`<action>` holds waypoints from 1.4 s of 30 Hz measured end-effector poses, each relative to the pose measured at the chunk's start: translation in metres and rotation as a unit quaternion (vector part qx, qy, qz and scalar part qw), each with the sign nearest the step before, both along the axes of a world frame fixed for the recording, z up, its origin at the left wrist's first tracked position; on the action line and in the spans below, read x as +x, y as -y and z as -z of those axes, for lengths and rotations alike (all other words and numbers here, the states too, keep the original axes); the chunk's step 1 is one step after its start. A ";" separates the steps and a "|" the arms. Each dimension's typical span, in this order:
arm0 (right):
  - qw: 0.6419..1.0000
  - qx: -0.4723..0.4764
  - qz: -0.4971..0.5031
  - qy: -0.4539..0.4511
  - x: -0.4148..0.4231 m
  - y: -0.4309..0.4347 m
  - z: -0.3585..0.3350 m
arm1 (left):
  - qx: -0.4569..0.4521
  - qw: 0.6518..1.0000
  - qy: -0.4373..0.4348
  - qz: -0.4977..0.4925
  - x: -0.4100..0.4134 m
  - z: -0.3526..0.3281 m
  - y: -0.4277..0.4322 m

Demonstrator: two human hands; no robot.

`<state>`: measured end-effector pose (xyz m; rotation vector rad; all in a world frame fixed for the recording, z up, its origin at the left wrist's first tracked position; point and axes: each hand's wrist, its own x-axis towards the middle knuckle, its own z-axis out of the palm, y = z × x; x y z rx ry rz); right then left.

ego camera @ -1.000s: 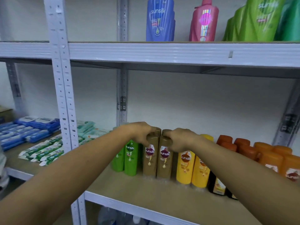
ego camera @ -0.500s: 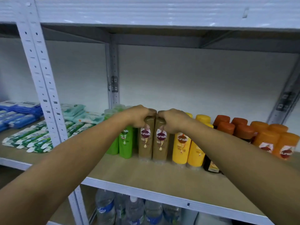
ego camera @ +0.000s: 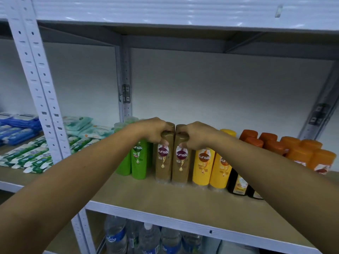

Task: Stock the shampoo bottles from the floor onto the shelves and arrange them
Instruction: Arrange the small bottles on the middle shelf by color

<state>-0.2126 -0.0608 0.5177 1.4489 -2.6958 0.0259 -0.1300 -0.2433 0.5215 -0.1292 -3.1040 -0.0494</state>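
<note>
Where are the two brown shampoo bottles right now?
Head view, centre: the brown bottles stand side by side on the shelf, green bottles on their left, yellow bottles on their right, the left hand and right hand each gripping one top.

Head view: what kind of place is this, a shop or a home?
Probably a shop or its stockroom. Metal shelving holds shampoo bottles in rows grouped by colour, with many identical wipe packs on the left and water bottles below.
</note>
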 end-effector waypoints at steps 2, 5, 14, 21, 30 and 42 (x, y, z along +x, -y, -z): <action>0.999 -0.019 -0.002 0.037 -0.006 0.000 -0.006 | 0.026 1.000 0.009 0.000 -0.001 -0.009 0.003; 0.997 -0.059 0.010 0.043 -0.020 -0.001 -0.014 | 0.077 0.997 -0.025 -0.019 -0.004 -0.023 0.007; 0.999 0.020 0.025 0.027 -0.063 0.015 -0.038 | 0.027 0.995 -0.002 -0.092 -0.055 -0.021 0.008; 0.997 0.052 0.008 0.054 -0.070 0.037 -0.021 | 0.022 0.994 0.030 -0.104 -0.084 -0.006 0.015; 0.999 0.023 0.023 0.036 -0.074 0.038 -0.015 | 0.025 0.997 0.012 -0.071 -0.083 -0.006 0.014; 0.999 0.001 0.027 0.027 -0.062 0.024 -0.017 | 0.041 0.995 -0.029 -0.085 -0.061 -0.010 0.009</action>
